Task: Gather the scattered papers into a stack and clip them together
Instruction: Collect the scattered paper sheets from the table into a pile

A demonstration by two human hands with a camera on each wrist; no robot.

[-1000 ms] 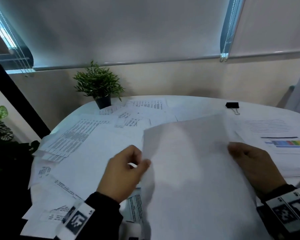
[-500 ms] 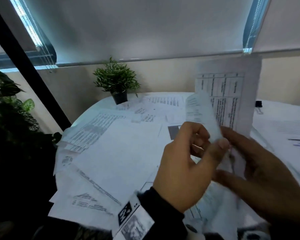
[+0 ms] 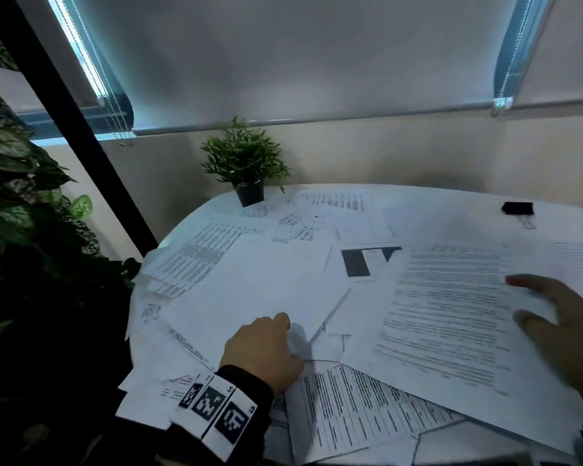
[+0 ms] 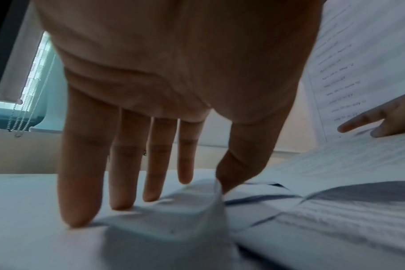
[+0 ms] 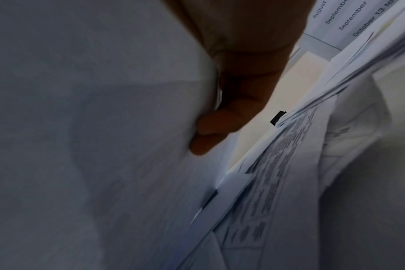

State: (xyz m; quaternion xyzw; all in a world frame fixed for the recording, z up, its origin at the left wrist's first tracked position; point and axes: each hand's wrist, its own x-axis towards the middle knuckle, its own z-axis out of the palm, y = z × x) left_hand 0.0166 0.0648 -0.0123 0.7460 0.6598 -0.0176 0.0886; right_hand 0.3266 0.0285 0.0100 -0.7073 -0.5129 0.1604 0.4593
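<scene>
Scattered papers (image 3: 320, 227) cover the round white table. My left hand (image 3: 263, 351) is low at the near middle, fingertips (image 4: 76, 217) on a blank white sheet (image 3: 249, 290) and thumb against its edge, so the paper buckles up between them. My right hand (image 3: 552, 317) holds a printed text sheet (image 3: 445, 314) at the right, two digits on top and the rest hidden under the paper. In the right wrist view a digit curls over held sheets (image 5: 104, 146). A black binder clip (image 3: 517, 209) lies far right, away from both hands.
A small potted plant (image 3: 248, 173) stands at the table's far edge. A large leafy plant (image 3: 21, 213) and a black post (image 3: 74, 129) crowd the left side. The table's near rim (image 3: 367, 460) shows under overhanging sheets.
Both hands held sheets up in front of me. Now the right hand has lowered them to the right, and the left hand has let go and dropped onto the blank sheet.
</scene>
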